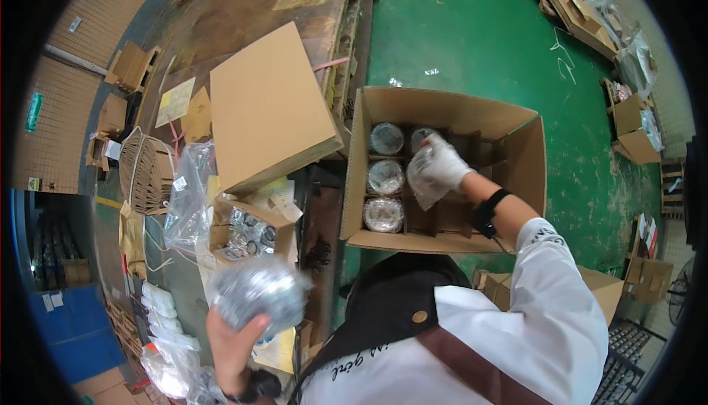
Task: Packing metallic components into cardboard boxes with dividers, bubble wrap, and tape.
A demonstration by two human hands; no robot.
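Observation:
My left hand (234, 342) grips a round, shiny item wrapped in clear plastic (262, 294), blurred by motion, at the lower left. My right hand (445, 167), in a white glove, reaches into an open cardboard box (520, 176) with cardboard dividers. Its fingers are closed on a clear plastic wrapping (422, 184); what the wrapping contains is largely hidden. Left of that hand, three round plastic-wrapped items stand in a column of compartments: a far one (386, 138), a middle one (385, 176) and a near one (383, 215). Another shows partly beyond my fingers (421, 137).
A stack of flat cardboard sheets (269, 106) lies on the table left of the box. A small carton holding wrapped parts (252, 234), a clear plastic bag (190, 198) and a woven basket (145, 173) are nearby. Green floor (457, 36) extends beyond the box.

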